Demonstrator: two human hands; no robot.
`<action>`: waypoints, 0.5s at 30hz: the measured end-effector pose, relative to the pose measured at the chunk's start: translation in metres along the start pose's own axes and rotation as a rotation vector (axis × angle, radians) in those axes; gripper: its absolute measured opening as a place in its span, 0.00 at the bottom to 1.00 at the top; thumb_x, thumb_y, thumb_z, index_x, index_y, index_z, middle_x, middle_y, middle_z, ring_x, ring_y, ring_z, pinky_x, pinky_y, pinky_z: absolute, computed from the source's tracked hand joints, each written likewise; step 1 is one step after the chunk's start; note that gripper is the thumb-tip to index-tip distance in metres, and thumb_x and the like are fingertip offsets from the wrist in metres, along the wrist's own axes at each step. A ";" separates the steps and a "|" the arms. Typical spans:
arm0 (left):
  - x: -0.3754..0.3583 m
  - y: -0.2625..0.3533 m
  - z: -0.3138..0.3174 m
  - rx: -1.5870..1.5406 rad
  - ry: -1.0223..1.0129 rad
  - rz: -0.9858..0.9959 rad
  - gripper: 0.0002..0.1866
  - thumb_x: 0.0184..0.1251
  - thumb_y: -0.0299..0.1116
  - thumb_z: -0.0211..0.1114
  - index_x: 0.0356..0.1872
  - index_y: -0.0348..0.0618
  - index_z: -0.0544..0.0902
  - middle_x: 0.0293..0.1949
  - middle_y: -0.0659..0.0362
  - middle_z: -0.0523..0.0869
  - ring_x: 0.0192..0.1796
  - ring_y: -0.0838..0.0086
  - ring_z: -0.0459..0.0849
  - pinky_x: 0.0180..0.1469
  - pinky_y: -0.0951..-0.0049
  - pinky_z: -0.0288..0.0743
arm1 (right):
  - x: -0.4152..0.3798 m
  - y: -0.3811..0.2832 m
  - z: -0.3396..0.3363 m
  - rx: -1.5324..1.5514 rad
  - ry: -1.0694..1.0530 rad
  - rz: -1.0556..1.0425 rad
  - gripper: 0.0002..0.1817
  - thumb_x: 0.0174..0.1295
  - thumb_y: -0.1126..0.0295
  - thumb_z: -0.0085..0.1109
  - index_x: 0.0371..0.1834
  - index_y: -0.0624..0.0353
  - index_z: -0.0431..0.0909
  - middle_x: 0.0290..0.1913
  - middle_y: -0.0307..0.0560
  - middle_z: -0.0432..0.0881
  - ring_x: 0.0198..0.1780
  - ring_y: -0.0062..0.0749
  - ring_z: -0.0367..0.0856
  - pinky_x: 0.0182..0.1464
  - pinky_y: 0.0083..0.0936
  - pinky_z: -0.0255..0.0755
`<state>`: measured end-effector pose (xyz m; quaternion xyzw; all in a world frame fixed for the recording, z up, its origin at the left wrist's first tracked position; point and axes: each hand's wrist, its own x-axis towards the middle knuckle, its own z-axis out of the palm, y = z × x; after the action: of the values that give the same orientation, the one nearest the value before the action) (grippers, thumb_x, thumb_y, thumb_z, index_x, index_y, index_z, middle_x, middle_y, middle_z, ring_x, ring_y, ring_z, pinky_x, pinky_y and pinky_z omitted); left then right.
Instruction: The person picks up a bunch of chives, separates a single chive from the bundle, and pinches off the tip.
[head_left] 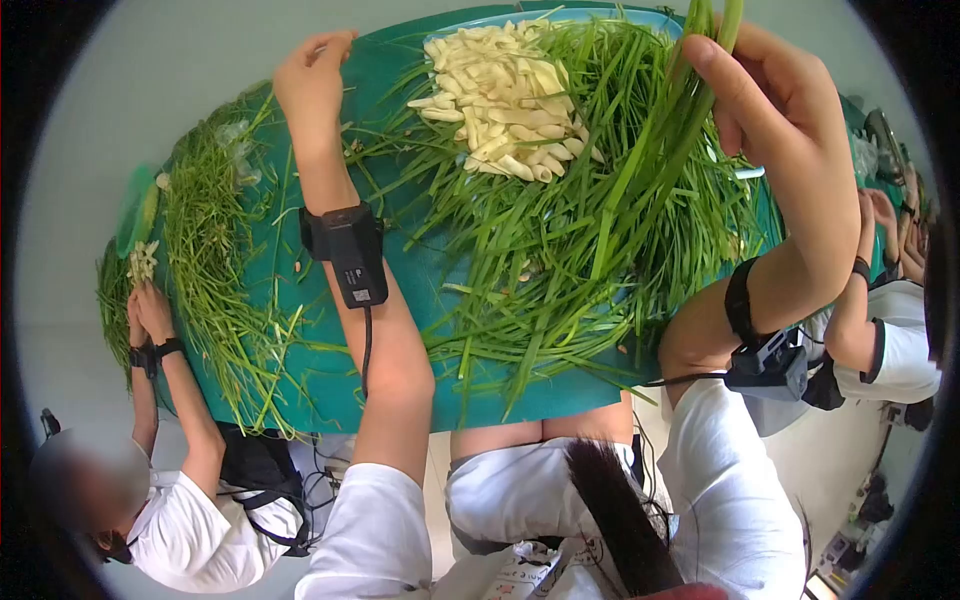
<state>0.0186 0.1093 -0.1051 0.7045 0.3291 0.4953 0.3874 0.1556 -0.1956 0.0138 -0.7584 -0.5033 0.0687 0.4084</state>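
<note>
Two hands noted: right hand (780, 110) clenched on green stalks (690, 90) above pile (570, 250), left hand (312, 75) released, fingers spread over table (420, 290).

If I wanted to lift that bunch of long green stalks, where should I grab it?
Probably near one end, as the right hand does: fingers wrapped sideways around the green stalks, gathered tight. They are long, thin and limp, so the rest trails down onto the pile on the green table.
</note>
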 end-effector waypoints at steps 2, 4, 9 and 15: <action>0.001 0.002 0.000 -0.026 0.012 0.000 0.10 0.52 0.34 0.63 0.30 0.40 0.85 0.23 0.64 0.79 0.26 0.83 0.72 0.29 0.81 0.62 | -0.002 0.002 0.001 0.020 0.015 -0.009 0.13 0.62 0.62 0.52 0.34 0.63 0.78 0.11 0.28 0.61 0.14 0.07 0.55 0.17 0.12 0.43; 0.003 -0.003 0.001 -0.050 0.018 0.023 0.09 0.51 0.34 0.63 0.30 0.40 0.85 0.23 0.64 0.79 0.26 0.83 0.72 0.28 0.81 0.62 | 0.000 0.002 0.000 0.039 0.036 -0.029 0.14 0.62 0.62 0.52 0.34 0.63 0.78 0.11 0.28 0.61 0.14 0.07 0.55 0.16 0.12 0.43; 0.002 -0.013 -0.001 -0.043 -0.037 -0.027 0.08 0.56 0.31 0.62 0.34 0.37 0.84 0.27 0.64 0.80 0.29 0.83 0.72 0.32 0.83 0.63 | -0.001 -0.029 0.001 0.031 0.032 0.061 0.11 0.61 0.71 0.50 0.26 0.68 0.75 0.13 0.34 0.70 0.13 0.14 0.66 0.16 0.11 0.60; 0.007 -0.015 0.002 -0.034 -0.010 0.077 0.09 0.50 0.34 0.63 0.28 0.41 0.85 0.22 0.63 0.80 0.26 0.82 0.74 0.29 0.80 0.64 | 0.004 -0.026 -0.001 0.029 0.017 0.106 0.11 0.61 0.71 0.51 0.25 0.68 0.74 0.13 0.34 0.69 0.14 0.13 0.66 0.16 0.11 0.60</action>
<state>0.0218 0.1219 -0.1151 0.7126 0.2913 0.5117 0.3815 0.1397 -0.1889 0.0340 -0.7786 -0.4579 0.0911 0.4192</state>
